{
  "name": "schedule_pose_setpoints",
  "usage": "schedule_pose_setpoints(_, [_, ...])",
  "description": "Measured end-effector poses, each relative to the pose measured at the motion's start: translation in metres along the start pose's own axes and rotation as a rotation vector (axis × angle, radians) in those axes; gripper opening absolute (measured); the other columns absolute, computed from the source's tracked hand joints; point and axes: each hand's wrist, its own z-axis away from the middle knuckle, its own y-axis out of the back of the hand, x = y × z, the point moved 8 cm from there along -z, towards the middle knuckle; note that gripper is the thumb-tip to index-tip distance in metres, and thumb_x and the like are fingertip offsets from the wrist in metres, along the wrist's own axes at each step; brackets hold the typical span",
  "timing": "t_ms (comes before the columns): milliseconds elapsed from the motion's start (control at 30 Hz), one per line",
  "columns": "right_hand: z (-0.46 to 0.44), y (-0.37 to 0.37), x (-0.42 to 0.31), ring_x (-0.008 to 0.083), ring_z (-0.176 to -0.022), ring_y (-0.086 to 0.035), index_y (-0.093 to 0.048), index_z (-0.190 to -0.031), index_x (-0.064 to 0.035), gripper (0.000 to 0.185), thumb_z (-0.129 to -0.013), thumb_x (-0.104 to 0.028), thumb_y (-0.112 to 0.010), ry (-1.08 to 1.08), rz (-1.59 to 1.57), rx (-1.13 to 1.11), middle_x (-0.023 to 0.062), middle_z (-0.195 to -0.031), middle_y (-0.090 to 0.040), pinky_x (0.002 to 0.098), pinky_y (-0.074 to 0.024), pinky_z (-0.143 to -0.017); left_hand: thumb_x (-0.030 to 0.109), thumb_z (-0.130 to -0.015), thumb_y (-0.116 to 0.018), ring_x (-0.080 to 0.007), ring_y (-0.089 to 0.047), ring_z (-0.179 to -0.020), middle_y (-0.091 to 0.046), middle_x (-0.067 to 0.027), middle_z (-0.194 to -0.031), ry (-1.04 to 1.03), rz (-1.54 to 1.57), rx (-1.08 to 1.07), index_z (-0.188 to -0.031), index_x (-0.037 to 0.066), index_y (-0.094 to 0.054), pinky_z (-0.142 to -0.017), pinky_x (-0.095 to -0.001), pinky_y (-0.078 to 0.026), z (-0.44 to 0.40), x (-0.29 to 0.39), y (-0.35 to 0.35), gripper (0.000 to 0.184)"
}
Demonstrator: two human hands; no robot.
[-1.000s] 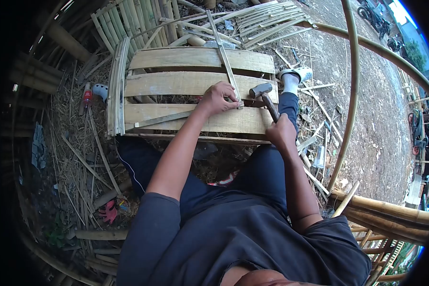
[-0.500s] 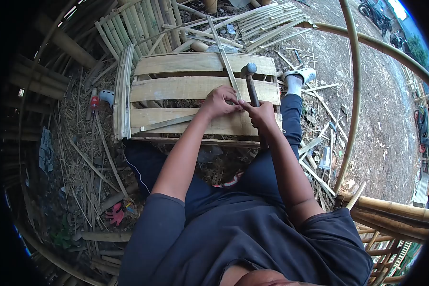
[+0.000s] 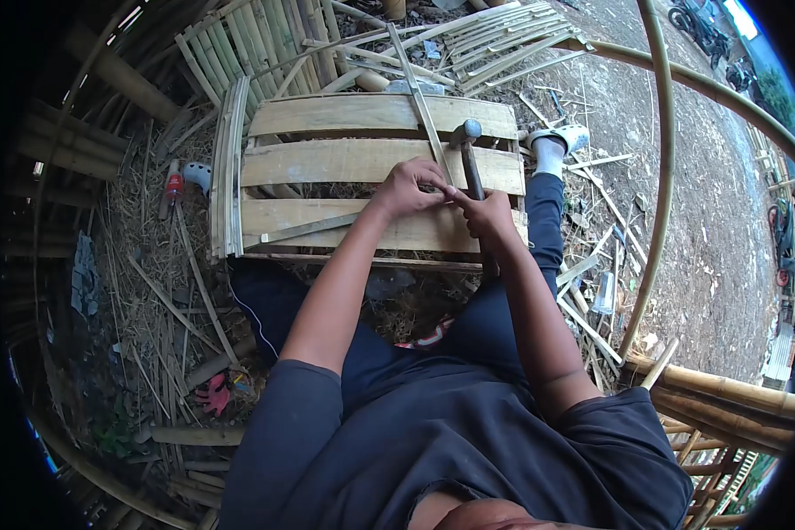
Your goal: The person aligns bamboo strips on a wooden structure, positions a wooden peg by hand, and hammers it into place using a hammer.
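My right hand [image 3: 489, 215] is closed around the handle of a hammer [image 3: 473, 168], its metal head pointing away from me. My left hand [image 3: 410, 187] is pinched, its fingertips meeting the thumb and finger of the right; whatever lies between them is too small to make out. Close by, a thin bamboo strip [image 3: 420, 102] slants from the far side of the slatted wooden bench [image 3: 327, 162] down to my fingers. Another short strip [image 3: 314, 227] lies on the near slat, left of my left wrist.
Bundled strips [image 3: 230, 168] stand along the bench's left end. Slatted bamboo panels [image 3: 512, 44] lie beyond it. Offcuts litter the ground, with a red-labelled bottle [image 3: 175, 185] and a red glove [image 3: 213, 395] at left. A curved bamboo pole [image 3: 661, 177] rises at right.
Both hands stay together in nearly the same place. The hammer head and the bench's right side appear shifted slightly, with a small move of the view.
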Motion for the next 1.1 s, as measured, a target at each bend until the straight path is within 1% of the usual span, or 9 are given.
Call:
schedule_pose_setpoints(200, [-0.002,0.002,-0.001,0.0065,-0.045,-0.042,-0.068,-0.084,-0.0054,0.041,-0.088,-0.041,-0.089,0.001,0.049,-0.03,-0.0048,-0.062,-0.05,0.028,-0.0316,-0.04,0.008,-0.077,-0.089,-0.0201,-0.069,-0.091,-0.075,-0.0041,-0.09,-0.044,-0.084,0.012,-0.096,0.011,-0.084,-0.087,-0.0345,-0.055,0.0,0.006,0.0,0.019])
schedule_pose_setpoints(300, [-0.001,0.01,-0.002,0.0067,-0.043,-0.041,-0.068,-0.082,-0.0068,0.044,-0.094,-0.047,-0.081,-0.009,0.21,0.008,-0.0054,-0.059,-0.048,0.0277,-0.0309,-0.04,0.012,-0.077,-0.09,-0.0231,-0.067,-0.087,-0.073,-0.0053,-0.087,-0.036,-0.128,0.021,-0.093,0.01,-0.083,-0.084,-0.0372,-0.054,0.001,0.009,-0.003,0.018])
schedule_pose_setpoints(433, [0.032,0.028,-0.002,0.0068,-0.043,-0.039,-0.054,-0.073,-0.012,0.053,-0.105,-0.053,-0.063,-0.042,0.068,-0.008,-0.0066,-0.056,-0.044,0.0288,-0.0275,-0.041,0.016,-0.076,-0.091,-0.0256,-0.066,-0.086,-0.072,-0.0077,-0.084,-0.114,-0.169,0.041,-0.087,0.006,-0.079,-0.081,-0.0394,-0.053,0.001,0.011,-0.005,0.019])
schedule_pose_setpoints(567, [0.061,0.049,0.005,0.006,-0.047,-0.037,-0.051,-0.068,-0.0097,0.058,-0.106,-0.052,-0.063,0.119,0.263,0.02,-0.0063,-0.056,-0.043,0.0299,-0.0268,-0.045,0.016,-0.076,-0.088,-0.0267,-0.066,-0.085,-0.072,-0.0084,-0.082,-0.113,-0.202,0.058,-0.084,0.004,-0.077,-0.082,-0.0394,-0.053,0.002,0.01,-0.008,0.018])
schedule_pose_setpoints(700, [0.087,0.053,0.009,0.0142,-0.057,-0.048,-0.06,-0.071,0.0031,0.066,-0.103,-0.055,-0.064,0.13,0.412,0.031,0.0059,-0.058,-0.052,0.0387,-0.041,-0.054,0.015,-0.076,-0.089,-0.0266,-0.065,-0.084,-0.072,-0.0092,-0.085,-0.124,-0.173,0.055,-0.081,0.002,-0.075,-0.081,-0.0396,-0.053,0.002,0.006,-0.007,0.019])
schedule_pose_setpoints(800, [0.092,0.046,0.013,0.0065,-0.051,-0.036,-0.052,-0.066,-0.0057,0.062,-0.106,-0.052,-0.063,0.065,0.392,-0.012,-0.0052,-0.057,-0.043,0.0321,-0.0276,-0.047,0.013,-0.077,-0.089,-0.0265,-0.065,-0.083,-0.072,-0.0092,-0.083,-0.146,-0.194,0.066,-0.081,0.003,-0.075,-0.08,-0.0394,-0.053,0.003,0.006,-0.008,0.018])
schedule_pose_setpoints(933, [0.111,0.05,-0.014,0.0068,-0.053,-0.037,-0.051,-0.067,-0.0051,0.061,-0.106,-0.051,-0.064,0.132,0.348,0.046,-0.0045,-0.057,-0.043,0.0326,-0.0295,-0.048,0.013,-0.075,-0.089,-0.0269,-0.066,-0.08,-0.07,-0.0091,-0.079,-0.134,-0.17,0.07,-0.079,0.003,-0.074,-0.078,-0.0393,-0.053,0.004,0.008,-0.008,0.019])
schedule_pose_setpoints(967, [0.112,0.053,-0.016,0.0166,-0.057,-0.053,-0.063,-0.075,0.0041,0.069,-0.101,-0.06,-0.063,0.111,0.382,0.034,0.0094,-0.06,-0.056,0.0403,-0.0444,-0.056,0.014,-0.076,-0.089,-0.0267,-0.065,-0.081,-0.07,-0.0091,-0.08,-0.128,-0.161,0.061,-0.079,0.003,-0.073,-0.079,-0.0393,-0.053,0.003,0.008,-0.008,0.02])
schedule_pose_setpoints(1100, [0.101,0.047,-0.006,0.019,-0.057,-0.057,-0.065,-0.075,0.0052,0.068,-0.102,-0.058,-0.063,0.084,0.466,0.0,0.0125,-0.061,-0.059,0.0414,-0.0466,-0.057,0.014,-0.077,-0.09,-0.0262,-0.065,-0.08,-0.069,-0.0088,-0.08,-0.106,-0.248,0.069,-0.078,0.002,-0.071,-0.078,-0.0392,-0.052,0.002,0.011,-0.006,0.022])
